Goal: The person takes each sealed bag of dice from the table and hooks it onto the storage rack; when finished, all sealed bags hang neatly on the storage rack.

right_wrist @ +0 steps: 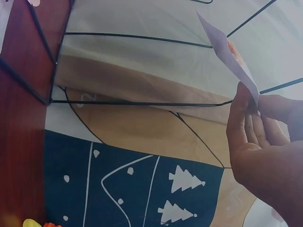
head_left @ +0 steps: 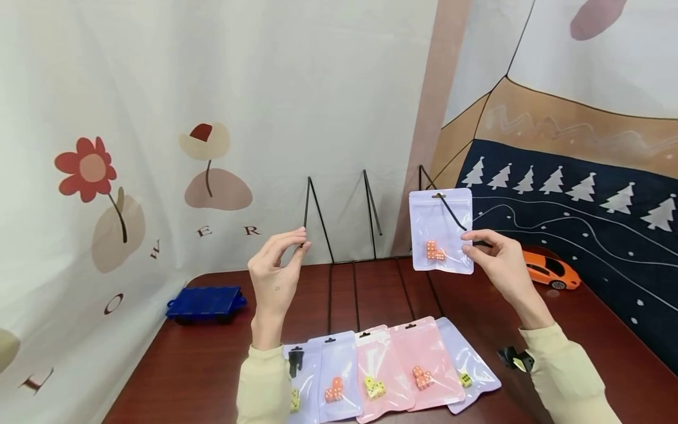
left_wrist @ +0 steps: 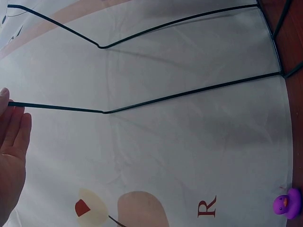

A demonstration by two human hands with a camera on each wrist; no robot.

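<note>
"The purple bag [head_left: 442, 229] is hanging on the right prong [head_left: 452, 212] of the thin black rack [head_left: 392, 258], with the prong going through its hole."

"What are the hands doing?"

"The right hand [head_left: 500, 259] is pinching the bag's side edge. The left hand [head_left: 275, 268] is pinching the tip of the left prong [head_left: 319, 212]."

"Which way is the bag pointing?"

"Its hole end is pointing up, its long side is running up and down, and orange dice [head_left: 435, 251] with white dots are sitting low inside the smooth, shiny plastic."

"Is any writing showing?"

"Letters [head_left: 251, 230] are showing on the cloth [head_left: 328, 88] behind: L, O, W, E and R."

"And farther out?"

"Five more bags [head_left: 378, 356] are lying on the brown table [head_left: 175, 365]. A blue toy cart [head_left: 206, 301] is standing at the left, an orange toy car [head_left: 551, 270] at the right."
</note>
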